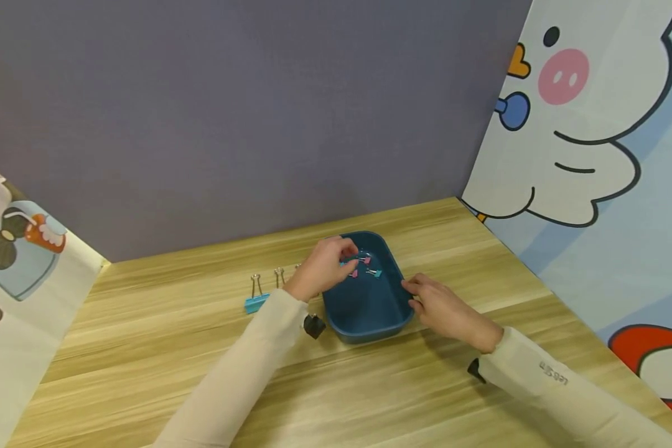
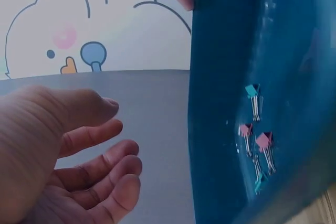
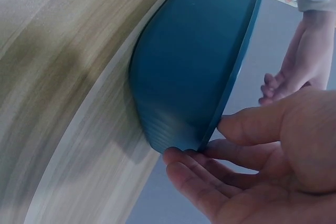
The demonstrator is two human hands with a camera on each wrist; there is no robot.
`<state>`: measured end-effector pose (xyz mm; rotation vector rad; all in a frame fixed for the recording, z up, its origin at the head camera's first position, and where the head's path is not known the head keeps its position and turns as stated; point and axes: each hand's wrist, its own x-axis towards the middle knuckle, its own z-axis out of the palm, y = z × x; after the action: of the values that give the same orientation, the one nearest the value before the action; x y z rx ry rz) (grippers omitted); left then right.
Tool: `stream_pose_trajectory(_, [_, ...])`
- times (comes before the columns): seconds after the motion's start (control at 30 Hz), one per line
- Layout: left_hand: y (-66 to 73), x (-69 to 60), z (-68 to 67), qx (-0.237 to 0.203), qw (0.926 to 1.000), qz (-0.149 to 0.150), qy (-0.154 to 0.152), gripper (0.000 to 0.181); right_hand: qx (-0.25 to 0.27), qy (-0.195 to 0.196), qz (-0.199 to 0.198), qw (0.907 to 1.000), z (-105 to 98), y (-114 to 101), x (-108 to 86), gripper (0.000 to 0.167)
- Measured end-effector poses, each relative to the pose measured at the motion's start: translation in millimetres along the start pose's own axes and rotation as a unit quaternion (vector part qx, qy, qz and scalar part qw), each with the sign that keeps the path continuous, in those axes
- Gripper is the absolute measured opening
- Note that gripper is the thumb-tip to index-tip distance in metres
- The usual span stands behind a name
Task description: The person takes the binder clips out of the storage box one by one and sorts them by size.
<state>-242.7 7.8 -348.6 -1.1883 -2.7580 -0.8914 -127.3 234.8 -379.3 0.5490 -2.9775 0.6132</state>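
A dark blue plastic tray with rounded corners stands on the wooden table. Inside it lie several small binder clips; in the left wrist view a teal binder clip and a pink binder clip show plainly. Over the tray's far left part hovers my left hand, fingers loosely bent, with nothing between thumb and fingertips. My right hand pinches the tray's right rim, its thumb at the edge and its fingers against the outer wall.
Left of the tray, a larger blue binder clip stands on the table; more clip handles rise beside it, partly hidden by my left arm. A grey panel borders the back, and cartoon-printed walls flank both sides.
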Motion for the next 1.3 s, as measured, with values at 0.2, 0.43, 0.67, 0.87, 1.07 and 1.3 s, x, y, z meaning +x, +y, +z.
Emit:
stream_pose_trajectory(0.2, [2.3, 18.8, 8.9, 0.015, 0.9994, -0.030, -0.002, 0.020, -0.004, -0.007, 0.002, 1.0000, -1.8, 0.9, 1.5, 0.040])
stream_pose_trajectory(0.43, [-2.3, 35.1, 22.9, -0.041, 0.9964, -0.067, -0.032, 0.024, -0.007, -0.006, 0.001, 1.0000, -1.4, 1.4, 0.7, 0.040])
stream_pose_trajectory(0.67, [-4.4, 48.5, 35.9, -0.049, 0.9913, -0.105, -0.063, 0.024, -0.006, -0.011, -0.002, 0.9999, -2.0, 1.7, 2.0, 0.040])
stream_pose_trajectory(0.87, [-0.8, 57.8, 46.7, 0.002, 0.9857, -0.140, -0.093, 0.017, -0.010, -0.009, 0.000, 0.9999, -1.6, 2.0, 1.3, 0.041])
stream_pose_trajectory(1.07, [-0.7, 60.4, 54.1, 0.060, 0.9770, -0.176, -0.104, 0.008, -0.006, -0.007, 0.001, 1.0000, -0.7, 2.3, 1.5, 0.040])
stream_pose_trajectory(1.3, [-10.7, 58.3, 58.7, 0.095, 0.9653, -0.224, -0.094, 0.026, -0.008, -0.006, 0.007, 0.9999, -0.3, 2.5, 1.5, 0.040])
